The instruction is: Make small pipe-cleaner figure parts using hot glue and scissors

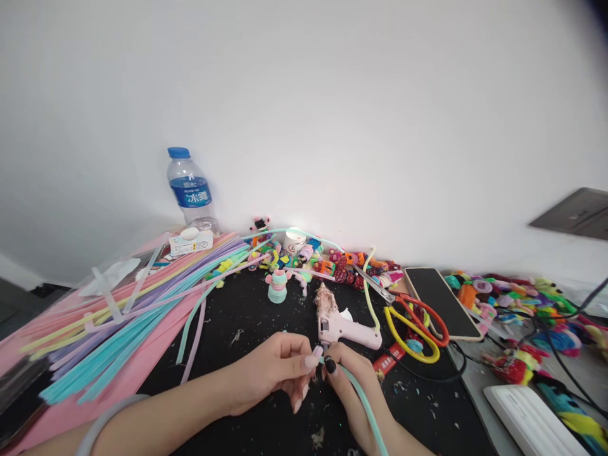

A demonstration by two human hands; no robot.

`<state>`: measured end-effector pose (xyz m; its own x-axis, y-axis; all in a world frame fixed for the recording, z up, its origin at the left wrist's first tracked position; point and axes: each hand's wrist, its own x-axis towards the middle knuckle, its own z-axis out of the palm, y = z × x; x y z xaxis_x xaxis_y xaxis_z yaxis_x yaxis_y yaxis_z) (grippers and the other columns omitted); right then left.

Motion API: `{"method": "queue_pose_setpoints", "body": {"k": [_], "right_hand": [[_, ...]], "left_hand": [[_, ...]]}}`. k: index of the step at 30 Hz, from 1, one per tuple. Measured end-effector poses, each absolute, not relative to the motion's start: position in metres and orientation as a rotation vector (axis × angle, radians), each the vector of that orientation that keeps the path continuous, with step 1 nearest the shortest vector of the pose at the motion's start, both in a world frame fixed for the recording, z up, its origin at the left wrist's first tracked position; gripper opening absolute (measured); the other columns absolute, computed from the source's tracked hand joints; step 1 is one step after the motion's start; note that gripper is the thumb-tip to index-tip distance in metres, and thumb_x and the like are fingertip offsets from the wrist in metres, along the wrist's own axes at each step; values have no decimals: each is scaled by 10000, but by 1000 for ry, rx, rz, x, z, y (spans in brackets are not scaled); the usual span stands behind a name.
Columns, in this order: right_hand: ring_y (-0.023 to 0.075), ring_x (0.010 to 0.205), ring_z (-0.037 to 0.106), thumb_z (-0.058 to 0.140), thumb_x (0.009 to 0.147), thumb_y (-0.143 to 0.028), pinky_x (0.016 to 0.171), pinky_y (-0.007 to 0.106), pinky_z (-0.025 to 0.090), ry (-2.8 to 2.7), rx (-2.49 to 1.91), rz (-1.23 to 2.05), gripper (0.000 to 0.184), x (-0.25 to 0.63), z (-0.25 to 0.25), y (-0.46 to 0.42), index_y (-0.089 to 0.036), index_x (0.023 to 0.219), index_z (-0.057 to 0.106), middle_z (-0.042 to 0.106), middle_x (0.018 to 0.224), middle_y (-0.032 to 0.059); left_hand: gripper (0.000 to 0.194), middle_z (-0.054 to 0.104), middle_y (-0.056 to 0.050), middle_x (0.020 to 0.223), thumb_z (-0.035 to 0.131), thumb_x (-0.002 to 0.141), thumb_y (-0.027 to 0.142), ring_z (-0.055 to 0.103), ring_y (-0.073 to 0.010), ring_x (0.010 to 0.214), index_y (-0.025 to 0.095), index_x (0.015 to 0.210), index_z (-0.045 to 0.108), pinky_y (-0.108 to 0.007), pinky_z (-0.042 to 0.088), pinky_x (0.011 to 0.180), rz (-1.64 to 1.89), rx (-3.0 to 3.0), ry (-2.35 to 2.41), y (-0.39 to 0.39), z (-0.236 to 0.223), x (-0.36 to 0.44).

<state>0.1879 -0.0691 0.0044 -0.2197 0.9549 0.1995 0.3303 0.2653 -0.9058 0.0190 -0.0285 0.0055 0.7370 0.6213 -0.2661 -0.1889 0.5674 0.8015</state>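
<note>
My left hand [280, 366] is closed, with thumb and forefinger pinching a small lilac fuzzy piece [317, 350]. Close beside it, my right hand [358, 383] pinches a mint pipe cleaner [365, 405], whose long tail runs down over that hand. The fingertips of both hands nearly meet, and the mint end lies between them. Just beyond the right hand a pale pink hot glue gun [349, 329] lies on its side, its nozzle end crusted brown. A small mint and pink pipe-cleaner figure [277, 288] stands upright behind the hands.
Bundled pipe cleaners [156, 316] cover the left side, near a water bottle [190, 193]. Scissors [418, 329] and a phone [441, 303] lie right. Colourful fuzzy pieces [339, 269] line the wall. A white power strip [532, 421] and cables sit front right. Scraps dot the black mat [228, 437].
</note>
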Motion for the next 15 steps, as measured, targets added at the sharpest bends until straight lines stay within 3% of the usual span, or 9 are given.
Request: {"method": "queue_pose_setpoints", "body": {"k": [8, 15], "right_hand": [[123, 576, 463, 357, 928, -312, 551, 223, 361, -1810, -1087, 975, 322, 185, 8, -71, -174, 671, 494, 499, 639, -1], [114, 554, 362, 374, 917, -412, 492, 222, 302, -1564, -1247, 1033, 361, 185, 5, -67, -166, 684, 500, 435, 621, -16]], "left_hand": [[365, 477, 68, 453, 563, 798, 461, 435, -61, 366, 167, 639, 414, -169, 366, 392, 702, 1198, 814, -31, 4, 22], [317, 628, -40, 779, 508, 846, 423, 544, -65, 439, 112, 815, 558, -194, 423, 463, 652, 1173, 653, -23, 7, 18]]}}
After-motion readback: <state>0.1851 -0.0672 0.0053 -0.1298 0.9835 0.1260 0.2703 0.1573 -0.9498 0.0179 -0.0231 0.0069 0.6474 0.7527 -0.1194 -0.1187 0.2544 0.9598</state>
